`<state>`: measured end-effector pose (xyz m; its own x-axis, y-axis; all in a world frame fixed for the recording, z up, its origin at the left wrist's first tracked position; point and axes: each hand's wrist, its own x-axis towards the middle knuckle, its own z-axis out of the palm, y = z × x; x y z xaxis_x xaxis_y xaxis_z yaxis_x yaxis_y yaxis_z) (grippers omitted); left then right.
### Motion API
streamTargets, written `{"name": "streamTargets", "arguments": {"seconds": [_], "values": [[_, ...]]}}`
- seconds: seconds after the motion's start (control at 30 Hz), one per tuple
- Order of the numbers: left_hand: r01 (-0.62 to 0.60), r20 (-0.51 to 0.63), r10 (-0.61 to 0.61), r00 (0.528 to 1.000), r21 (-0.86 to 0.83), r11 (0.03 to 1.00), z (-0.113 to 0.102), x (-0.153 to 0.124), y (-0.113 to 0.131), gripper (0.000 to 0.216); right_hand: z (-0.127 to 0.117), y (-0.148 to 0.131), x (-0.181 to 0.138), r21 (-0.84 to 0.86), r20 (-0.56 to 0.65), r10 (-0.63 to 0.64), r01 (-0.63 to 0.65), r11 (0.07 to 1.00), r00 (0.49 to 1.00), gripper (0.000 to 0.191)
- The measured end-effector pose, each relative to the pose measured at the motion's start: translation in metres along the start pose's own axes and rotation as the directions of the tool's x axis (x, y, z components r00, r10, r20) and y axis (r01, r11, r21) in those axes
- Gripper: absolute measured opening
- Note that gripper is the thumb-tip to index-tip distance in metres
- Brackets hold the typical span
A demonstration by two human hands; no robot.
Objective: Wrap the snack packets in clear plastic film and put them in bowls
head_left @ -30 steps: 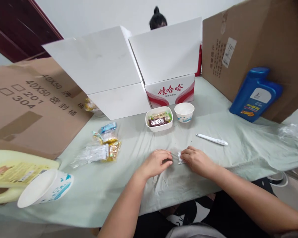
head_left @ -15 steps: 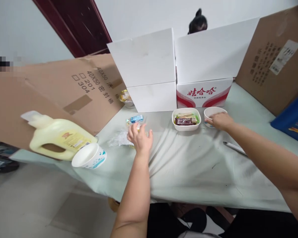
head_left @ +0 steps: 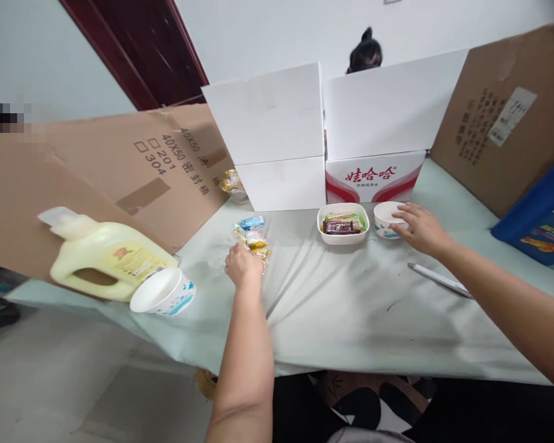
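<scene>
My left hand (head_left: 244, 264) is lowered over the small wrapped packets, its fingers curled at a crumpled clear plastic bag (head_left: 216, 258). Just beyond it lie gold-wrapped packets (head_left: 260, 245) and a blue packet (head_left: 252, 223). With fingers apart, my right hand (head_left: 419, 229) is at the right rim of a white paper bowl (head_left: 384, 230) with a blue print; whether it touches the rim is hard to see. Left of that bowl stands a white square dish (head_left: 343, 240) holding a dark brown wrapped bar (head_left: 338, 227) and green packets.
A yellow jug (head_left: 106, 252) and another paper bowl (head_left: 166, 295) stand at the left. White boxes (head_left: 281, 184) and brown cartons (head_left: 484, 117) wall the table's back and sides. A white pen-like stick (head_left: 438, 280) lies near my right forearm. A blue container (head_left: 535, 215) is at far right.
My left hand has come down and left onto the plastic, its spread fingers now curled. My right hand has drawn back out of the paper bowl to its right rim.
</scene>
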<state>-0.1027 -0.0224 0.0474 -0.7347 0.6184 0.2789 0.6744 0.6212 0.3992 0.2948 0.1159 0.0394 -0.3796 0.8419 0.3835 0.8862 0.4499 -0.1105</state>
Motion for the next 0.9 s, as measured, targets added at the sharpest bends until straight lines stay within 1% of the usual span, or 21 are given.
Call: {"name": "streamTargets", "arguments": {"seconds": [0.03, 0.07, 0.1, 0.17, 0.23, 0.3, 0.33, 0.37, 0.43, 0.47, 0.53, 0.6, 0.67, 0.73, 0.77, 0.83, 0.87, 0.9], "values": [[-0.049, -0.028, 0.049, 0.998, 0.000, 0.999, -0.006, -0.006, 0.004, 0.039, -0.005, 0.001, -0.014, 0.014, -0.045, 0.003, -0.002, 1.000, 0.999, 0.050], [-0.125, -0.059, 0.125, 0.990, 0.002, 0.992, -0.010, -0.015, 0.009, 0.040, -0.010, 0.003, -0.030, 0.028, -0.073, 0.012, -0.009, 1.000, 0.997, 0.049], [-0.226, -0.082, 0.226, 0.971, 0.004, 0.974, -0.012, -0.026, 0.016, 0.040, -0.013, 0.004, -0.046, 0.035, -0.084, 0.033, -0.030, 0.999, 0.996, 0.048], [-0.400, -0.051, 0.399, 0.915, -0.016, 0.916, -0.010, -0.053, 0.031, 0.036, -0.015, 0.008, -0.077, -0.011, -0.030, 0.121, -0.122, 0.993, 0.992, 0.046], [-0.546, 0.018, 0.548, 0.836, -0.059, 0.836, 0.000, -0.086, 0.048, 0.028, -0.011, 0.012, -0.103, -0.129, 0.094, 0.238, -0.225, 0.966, 0.967, 0.045], [-0.654, 0.072, 0.662, 0.746, -0.112, 0.749, 0.016, -0.117, 0.061, 0.021, -0.004, 0.015, -0.121, -0.228, 0.214, 0.307, -0.258, 0.939, 0.927, 0.041], [-0.713, 0.092, 0.732, 0.676, -0.169, 0.680, 0.025, -0.130, 0.067, 0.019, -0.001, 0.016, -0.126, -0.249, 0.257, 0.311, -0.248, 0.936, 0.915, 0.037], [-0.743, 0.108, 0.772, 0.626, -0.218, 0.633, 0.034, -0.140, 0.071, 0.017, 0.001, 0.016, -0.129, -0.255, 0.283, 0.302, -0.232, 0.939, 0.910, 0.033], [-0.758, 0.151, 0.812, 0.564, -0.297, 0.581, 0.047, -0.150, 0.075, 0.017, 0.003, 0.011, -0.129, -0.233, 0.294, 0.269, -0.204, 0.951, 0.917, 0.031], [-0.755, 0.170, 0.817, 0.551, -0.316, 0.575, 0.052, -0.150, 0.075, 0.018, 0.002, 0.006, -0.127, -0.207, 0.289, 0.252, -0.197, 0.958, 0.924, 0.031], [-0.757, 0.183, 0.825, 0.535, -0.329, 0.564, 0.056, -0.141, 0.074, 0.017, 0.000, -0.008, -0.123, -0.113, 0.281, 0.206, -0.181, 0.977, 0.937, 0.030], [-0.773, 0.145, 0.837, 0.528, -0.327, 0.544, 0.054, -0.126, 0.071, 0.017, -0.001, -0.027, -0.120, 0.025, 0.273, 0.127, -0.139, 0.990, 0.953, 0.030], [-0.787, 0.094, 0.840, 0.535, -0.307, 0.536, 0.047, -0.110, 0.066, 0.023, 0.001, -0.045, -0.121, 0.146, 0.250, 0.050, -0.089, 0.985, 0.967, 0.030], [-0.782, 0.085, 0.819, 0.567, -0.256, 0.568, 0.039, -0.095, 0.059, 0.039, 0.005, -0.059, -0.125, 0.230, 0.206, -0.005, -0.044, 0.972, 0.979, 0.030], [-0.768, 0.116, 0.799, 0.590, -0.226, 0.600, 0.036, -0.089, 0.054, 0.051, 0.008, -0.063, -0.128, 0.260, 0.173, -0.024, -0.022, 0.965, 0.985, 0.030], [-0.713, 0.252, 0.730, 0.635, -0.174, 0.680, 0.032, -0.077, 0.045, 0.071, 0.013, -0.070, -0.134, 0.311, 0.103, -0.067, 0.031, 0.950, 0.992, 0.029], [-0.681, 0.338, 0.687, 0.644, -0.156, 0.715, 0.030, -0.072, 0.040, 0.077, 0.014, -0.072, -0.138, 0.341, 0.075, -0.096, 0.065, 0.938, 0.993, 0.029], [-0.654, 0.414, 0.646, 0.641, -0.146, 0.742, 0.029, -0.066, 0.034, 0.082, 0.016, -0.075, -0.141, 0.377, 0.052, -0.134, 0.104, 0.920, 0.990, 0.029]]}}
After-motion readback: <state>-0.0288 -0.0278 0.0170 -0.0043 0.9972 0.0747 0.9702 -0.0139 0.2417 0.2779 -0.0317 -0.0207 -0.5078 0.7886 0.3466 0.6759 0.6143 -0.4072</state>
